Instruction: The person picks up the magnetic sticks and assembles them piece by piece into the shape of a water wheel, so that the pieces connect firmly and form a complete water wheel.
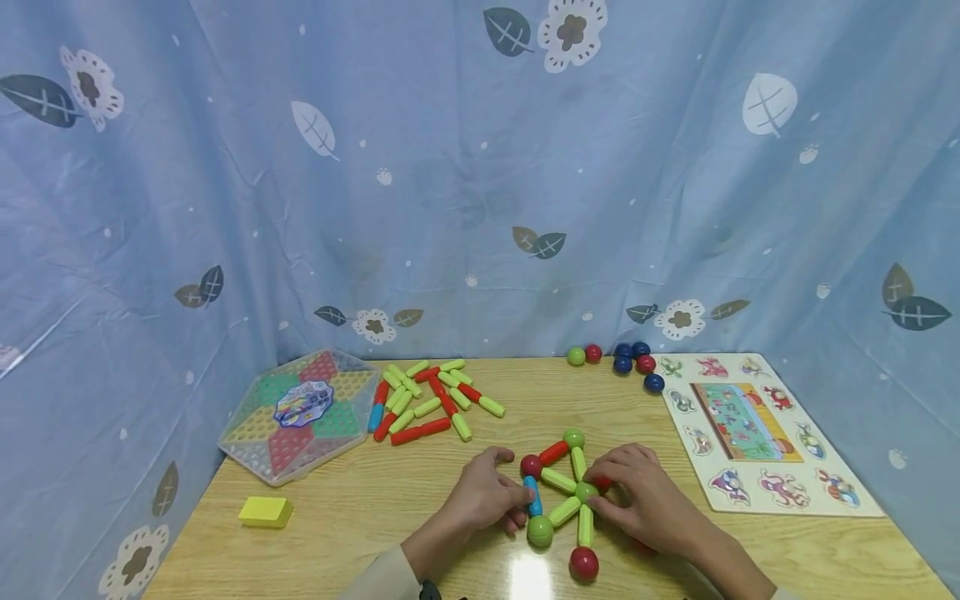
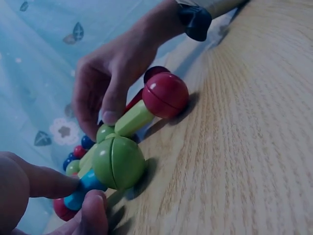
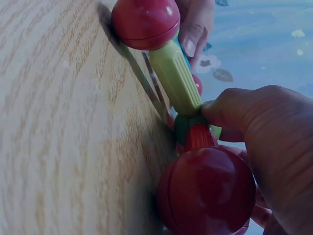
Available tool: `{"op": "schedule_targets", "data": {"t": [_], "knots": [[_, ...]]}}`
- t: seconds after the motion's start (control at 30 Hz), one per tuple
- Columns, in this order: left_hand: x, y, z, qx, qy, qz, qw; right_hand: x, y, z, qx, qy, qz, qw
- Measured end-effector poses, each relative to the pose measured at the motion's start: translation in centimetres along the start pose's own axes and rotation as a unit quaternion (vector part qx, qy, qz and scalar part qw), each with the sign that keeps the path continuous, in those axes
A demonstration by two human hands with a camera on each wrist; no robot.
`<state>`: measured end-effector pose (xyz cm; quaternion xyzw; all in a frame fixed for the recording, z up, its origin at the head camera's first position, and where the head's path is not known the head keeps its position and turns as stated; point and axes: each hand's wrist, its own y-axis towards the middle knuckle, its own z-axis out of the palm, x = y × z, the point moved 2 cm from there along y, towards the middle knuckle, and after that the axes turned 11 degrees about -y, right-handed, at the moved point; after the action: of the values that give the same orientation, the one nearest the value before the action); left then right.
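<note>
Left hand [image 1: 486, 492] pinches the blue stick [image 1: 532, 496] of the stick-and-ball figure [image 1: 564, 492]. Right hand [image 1: 645, 500] grips its green centre ball [image 1: 586, 492]. Loose sticks [image 1: 431, 400] lie far left.

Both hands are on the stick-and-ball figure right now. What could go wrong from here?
1. The left hand pinches only the blue stick; a tug might pull it off the green ball.
2. The right hand covers the centre ball where several sticks meet; pressing there could shift them apart.
3. The near red ball lies close to the table edge and might roll off if freed.
</note>
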<state>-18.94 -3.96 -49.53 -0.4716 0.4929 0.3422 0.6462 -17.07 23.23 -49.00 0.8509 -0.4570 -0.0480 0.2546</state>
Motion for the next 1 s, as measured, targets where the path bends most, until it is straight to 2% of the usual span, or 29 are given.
{"op": "schedule_targets", "data": {"t": [0.17, 0.4, 0.5, 0.63, 0.73, 0.83, 1.0], "knots": [[-0.2, 0.1, 0.1, -0.013, 0.023, 0.017, 0.9995, 0.1, 0.0, 0.1, -0.005, 0.004, -0.002, 1.000], [-0.6, 0.5, 0.3, -0.016, 0.071, 0.023, 0.9971, 0.1, -0.1, 0.1, -0.003, 0.006, 0.000, 1.000], [-0.7, 0.3, 0.2, -0.021, 0.131, 0.056, 0.9896, 0.3, 0.0, 0.1, -0.005, 0.010, -0.001, 1.000], [-1.0, -1.0, 0.1, -0.020, 0.203, 0.095, 0.9745, 0.5, 0.1, 0.1, -0.008, -0.003, 0.007, 1.000], [-1.1, -1.9, 0.0, 0.006, 0.209, 0.106, 0.9722, 0.5, 0.3, 0.0, -0.013, -0.026, 0.023, 0.999], [-1.0, -2.0, 0.0, 0.021, 0.210, 0.129, 0.9690, 0.6, 0.4, -0.1, -0.015, -0.045, 0.041, 0.998], [-0.5, -1.3, -0.2, 0.001, 0.218, 0.168, 0.9612, 0.9, 0.4, -0.4, 0.015, -0.043, 0.065, 0.997]]}}
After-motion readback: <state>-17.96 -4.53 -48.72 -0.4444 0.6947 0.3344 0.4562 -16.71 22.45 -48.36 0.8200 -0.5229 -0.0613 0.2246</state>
